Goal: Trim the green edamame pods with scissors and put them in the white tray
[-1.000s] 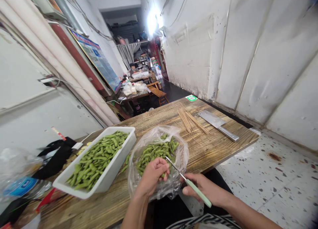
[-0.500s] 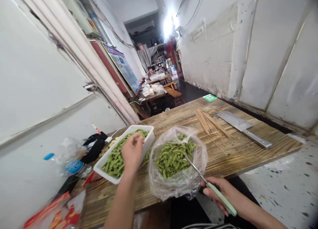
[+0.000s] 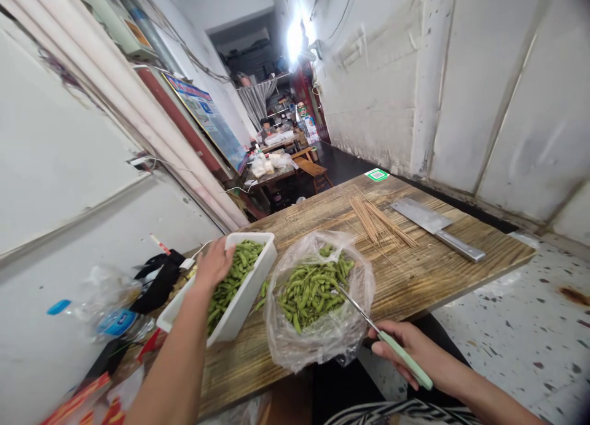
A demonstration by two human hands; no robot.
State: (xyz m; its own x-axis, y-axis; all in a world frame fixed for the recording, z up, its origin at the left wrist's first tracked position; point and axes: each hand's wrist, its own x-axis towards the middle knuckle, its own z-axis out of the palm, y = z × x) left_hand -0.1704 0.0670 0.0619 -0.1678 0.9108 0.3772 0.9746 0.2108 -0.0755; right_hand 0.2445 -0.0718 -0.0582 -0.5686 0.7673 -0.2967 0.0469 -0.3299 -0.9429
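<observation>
My left hand (image 3: 212, 265) is open, its fingers spread over the far left rim of a white plastic tub (image 3: 249, 305). Green soybean pods (image 3: 239, 262) fill much of that tub. To its right, more pods (image 3: 313, 289) lie in a clear plastic bag (image 3: 286, 348) with its mouth spread wide. My right hand (image 3: 401, 348) is closed around the pale green handle of a slim metal tool (image 3: 405, 358). The tool's far end rests among the pods in the bag, so its kind cannot be made out.
Thin wooden skewers (image 3: 373, 219) lie loose beyond the bag on the wooden table (image 3: 442, 283). Beside them is a cleaver (image 3: 433, 225). A plastic bottle (image 3: 120, 321) and a red packet (image 3: 78, 400) are at the left. Farther back, a person (image 3: 266, 127) is near another table.
My left hand has moved left, from above the pods to the tub's far left rim, and its fingers have spread. My right hand keeps its hold. The whole view has shifted slightly.
</observation>
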